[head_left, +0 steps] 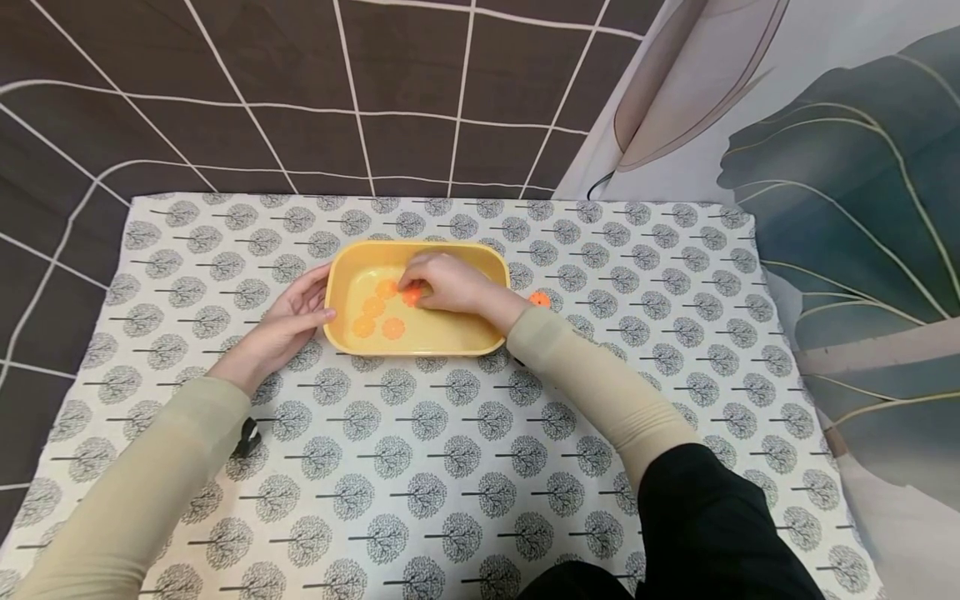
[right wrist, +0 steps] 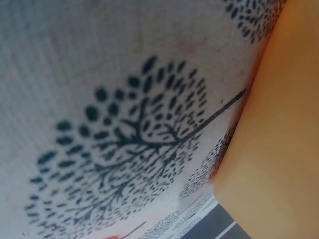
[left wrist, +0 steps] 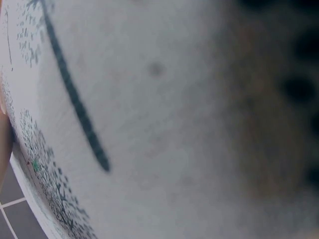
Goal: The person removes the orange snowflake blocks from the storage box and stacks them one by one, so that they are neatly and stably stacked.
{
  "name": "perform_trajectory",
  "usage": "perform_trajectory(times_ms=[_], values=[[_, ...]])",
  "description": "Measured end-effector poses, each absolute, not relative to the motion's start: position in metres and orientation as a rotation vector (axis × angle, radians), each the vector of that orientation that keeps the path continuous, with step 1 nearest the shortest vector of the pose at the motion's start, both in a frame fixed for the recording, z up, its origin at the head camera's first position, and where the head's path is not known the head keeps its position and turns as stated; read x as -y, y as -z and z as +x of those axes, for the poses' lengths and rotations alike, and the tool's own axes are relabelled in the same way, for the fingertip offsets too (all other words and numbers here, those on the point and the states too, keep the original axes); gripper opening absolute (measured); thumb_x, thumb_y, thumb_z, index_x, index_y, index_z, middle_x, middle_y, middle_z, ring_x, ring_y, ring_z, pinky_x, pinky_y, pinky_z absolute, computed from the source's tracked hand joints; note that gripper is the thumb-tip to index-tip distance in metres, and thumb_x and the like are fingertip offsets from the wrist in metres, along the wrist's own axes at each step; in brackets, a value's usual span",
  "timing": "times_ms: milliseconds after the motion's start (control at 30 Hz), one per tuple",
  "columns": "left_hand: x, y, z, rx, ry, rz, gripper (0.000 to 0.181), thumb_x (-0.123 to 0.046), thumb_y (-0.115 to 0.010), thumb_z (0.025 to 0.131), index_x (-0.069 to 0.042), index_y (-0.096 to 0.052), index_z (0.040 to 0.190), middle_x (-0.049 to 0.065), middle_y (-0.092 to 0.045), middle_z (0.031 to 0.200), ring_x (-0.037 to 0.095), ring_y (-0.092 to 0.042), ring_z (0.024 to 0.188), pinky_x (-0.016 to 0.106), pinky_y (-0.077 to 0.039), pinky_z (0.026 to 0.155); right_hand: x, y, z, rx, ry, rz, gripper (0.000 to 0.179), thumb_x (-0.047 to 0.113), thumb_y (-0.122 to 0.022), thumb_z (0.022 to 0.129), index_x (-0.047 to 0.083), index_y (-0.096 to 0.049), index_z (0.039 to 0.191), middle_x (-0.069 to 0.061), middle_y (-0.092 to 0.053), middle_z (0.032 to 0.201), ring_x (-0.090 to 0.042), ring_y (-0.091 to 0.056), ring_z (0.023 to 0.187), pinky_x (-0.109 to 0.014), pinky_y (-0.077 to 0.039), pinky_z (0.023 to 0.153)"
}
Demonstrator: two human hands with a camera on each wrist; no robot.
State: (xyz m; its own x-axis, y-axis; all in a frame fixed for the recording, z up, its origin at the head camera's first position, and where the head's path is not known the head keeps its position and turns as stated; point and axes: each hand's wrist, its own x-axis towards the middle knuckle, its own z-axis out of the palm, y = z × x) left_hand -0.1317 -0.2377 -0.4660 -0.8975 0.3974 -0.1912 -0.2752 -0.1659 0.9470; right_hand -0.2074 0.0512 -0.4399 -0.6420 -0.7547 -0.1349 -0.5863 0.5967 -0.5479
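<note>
A yellow rectangular tub [head_left: 465, 343] stands on the patterned cloth; its outer wall [right wrist: 279, 139] fills the right side of the right wrist view. Several thin, round orange pieces with scalloped edges, one of them a lone orange piece [head_left: 393, 328], lie on the tub's floor. My right hand [head_left: 448, 283] reaches inside and pinches a brighter orange scalloped piece [head_left: 411, 295] near the others. At the tub's left end my left hand [head_left: 294, 310] rests with extended fingers along the outer wall, thumb tip at the rim. The left wrist view has mostly blurred cloth.
Another orange piece [head_left: 538, 298] lies on the cloth just right of the tub, beside my right wrist. The tree-print cloth [head_left: 465, 467] covers the table. Behind it hangs a dark gridded curtain [head_left: 300, 83]; a leaf-patterned curtain [head_left: 862, 208] is at the right.
</note>
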Motion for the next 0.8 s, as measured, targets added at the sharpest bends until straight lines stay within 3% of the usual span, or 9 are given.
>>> perform_trajectory(times_ms=[67, 167, 467, 800], values=[[0.238, 0.466, -0.132, -1.683, -2.102, 0.135, 0.078, 0.007, -0.062, 0.098, -0.012, -0.030, 0.166, 0.011, -0.020, 0.177, 0.010, -0.036, 0.153, 0.021, -0.032, 0.130, -0.051, 0.440, -0.207, -2.483, 0.630, -1.077, 0.035, 0.012, -0.080, 0.093, 0.010, -0.076, 0.127, -0.007, -0.072, 0.136, -0.024, -0.059, 0.135, -0.030, -0.042, 0.126], [0.237, 0.466, -0.132, -1.678, -2.106, 0.130, 0.078, 0.007, -0.062, 0.098, -0.011, -0.029, 0.166, 0.013, -0.018, 0.177, 0.013, -0.034, 0.154, 0.022, -0.031, 0.131, -0.051, 0.440, -0.206, -2.493, 0.606, -1.070, 0.035, 0.015, -0.083, 0.091, 0.011, -0.076, 0.126, -0.006, -0.072, 0.134, -0.023, -0.061, 0.131, -0.030, -0.045, 0.122], [0.238, 0.465, -0.132, -1.685, -2.094, 0.124, 0.079, 0.007, -0.062, 0.098, -0.010, -0.028, 0.167, 0.013, -0.015, 0.178, 0.021, -0.025, 0.161, 0.023, -0.029, 0.133, -0.053, 0.434, -0.205, -2.498, 0.623, -1.042, 0.022, 0.019, -0.086, 0.090, 0.008, -0.078, 0.107, -0.007, -0.071, 0.105, -0.019, -0.063, 0.096, -0.026, -0.056, 0.090], [0.239, 0.464, -0.132, -1.681, -2.101, 0.138, 0.080, 0.005, -0.064, 0.098, -0.009, -0.027, 0.167, 0.015, -0.013, 0.178, 0.027, -0.018, 0.164, 0.025, -0.027, 0.134, -0.066, 0.427, -0.207, -2.461, 0.759, -0.985, 0.009, 0.013, -0.080, 0.094, 0.006, -0.075, 0.097, -0.009, -0.072, 0.104, -0.020, -0.067, 0.096, -0.024, -0.059, 0.088]])
